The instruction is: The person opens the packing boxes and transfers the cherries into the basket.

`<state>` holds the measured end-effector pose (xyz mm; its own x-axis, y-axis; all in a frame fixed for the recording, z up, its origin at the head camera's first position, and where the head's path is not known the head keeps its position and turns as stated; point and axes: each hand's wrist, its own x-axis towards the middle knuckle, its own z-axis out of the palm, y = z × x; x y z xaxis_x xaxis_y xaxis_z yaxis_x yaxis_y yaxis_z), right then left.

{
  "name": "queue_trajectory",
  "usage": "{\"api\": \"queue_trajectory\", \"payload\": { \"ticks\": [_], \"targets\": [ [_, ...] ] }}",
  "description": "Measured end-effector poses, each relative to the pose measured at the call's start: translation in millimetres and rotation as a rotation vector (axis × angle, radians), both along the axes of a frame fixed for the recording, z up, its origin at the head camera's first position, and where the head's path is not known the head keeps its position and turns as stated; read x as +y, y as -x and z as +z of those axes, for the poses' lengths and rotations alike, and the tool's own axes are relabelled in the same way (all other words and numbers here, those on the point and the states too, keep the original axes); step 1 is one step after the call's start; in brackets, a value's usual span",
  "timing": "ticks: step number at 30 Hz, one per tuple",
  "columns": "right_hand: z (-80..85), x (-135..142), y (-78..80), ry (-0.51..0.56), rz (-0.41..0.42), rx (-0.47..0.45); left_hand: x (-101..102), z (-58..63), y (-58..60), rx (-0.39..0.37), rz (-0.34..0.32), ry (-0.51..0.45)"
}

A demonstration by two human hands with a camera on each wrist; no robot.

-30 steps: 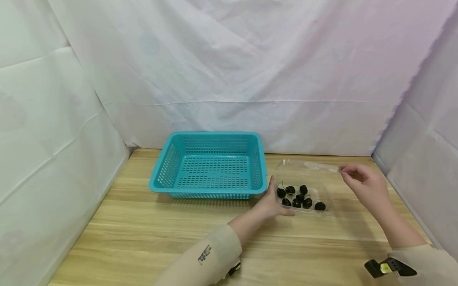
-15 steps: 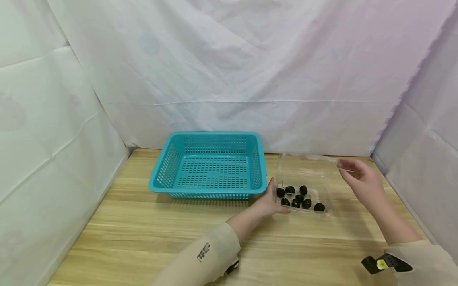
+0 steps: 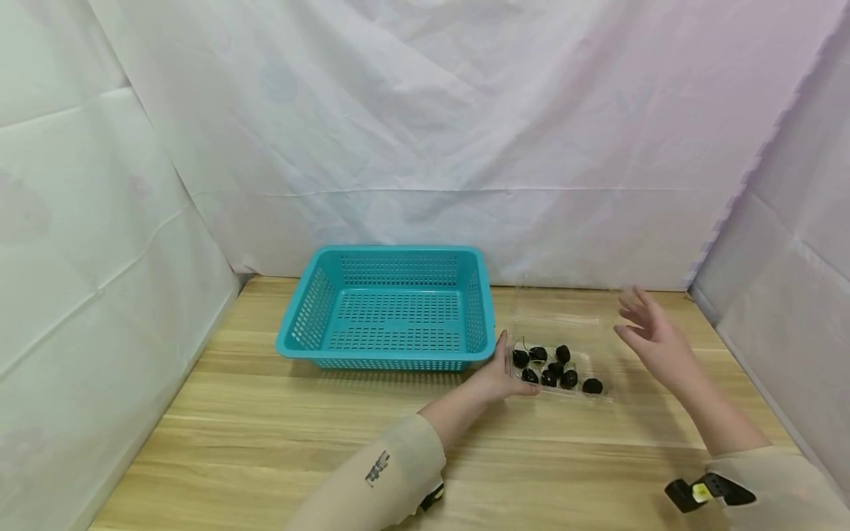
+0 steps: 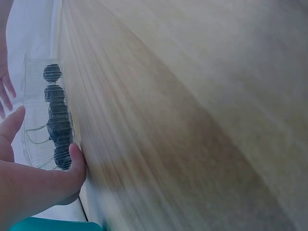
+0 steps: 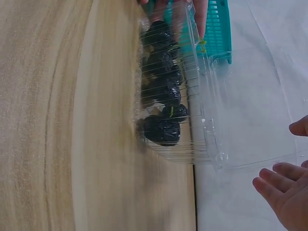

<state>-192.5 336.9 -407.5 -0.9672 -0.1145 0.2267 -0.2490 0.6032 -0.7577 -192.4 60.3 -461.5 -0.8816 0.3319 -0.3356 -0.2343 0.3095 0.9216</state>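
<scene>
A clear plastic clamshell box (image 3: 581, 361) rests on the table with its lid (image 3: 564, 302) raised at the back. Inside lie several dark cherries (image 3: 568, 379), some with thin green stems. My left hand (image 3: 494, 377) holds the box's left end, thumb along the near side and fingers round the other, as the left wrist view (image 4: 43, 180) also shows. At the lid's right edge is my right hand (image 3: 657, 343), fingers apart and loosely bent, holding nothing. In the right wrist view the right-hand fingers (image 5: 276, 187) are close to the lid edge; contact is hard to tell.
A turquoise perforated basket (image 3: 385, 359) stands just left of the box, close to my left hand. White cloth (image 3: 425, 147) hangs behind the wooden table (image 3: 319, 442) and along both sides.
The lid has swung up and back, away from me. My right hand, which pinched its edge before, has let go and shifted slightly left. My left hand stays at the box.
</scene>
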Motion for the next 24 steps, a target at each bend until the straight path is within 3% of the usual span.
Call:
{"api": "queue_trajectory", "payload": {
  "ticks": [10, 24],
  "targets": [
    [-13.7, 1, 6.3, 0.12, 0.039, -0.07, 0, -0.2, -0.8, -0.009, 0.001, -0.034],
    [-28.7, 0, 12.7, 0.004, 0.057, -0.104, 2, 1.1, -2.6, 0.015, 0.012, -0.007]
  ]
}}
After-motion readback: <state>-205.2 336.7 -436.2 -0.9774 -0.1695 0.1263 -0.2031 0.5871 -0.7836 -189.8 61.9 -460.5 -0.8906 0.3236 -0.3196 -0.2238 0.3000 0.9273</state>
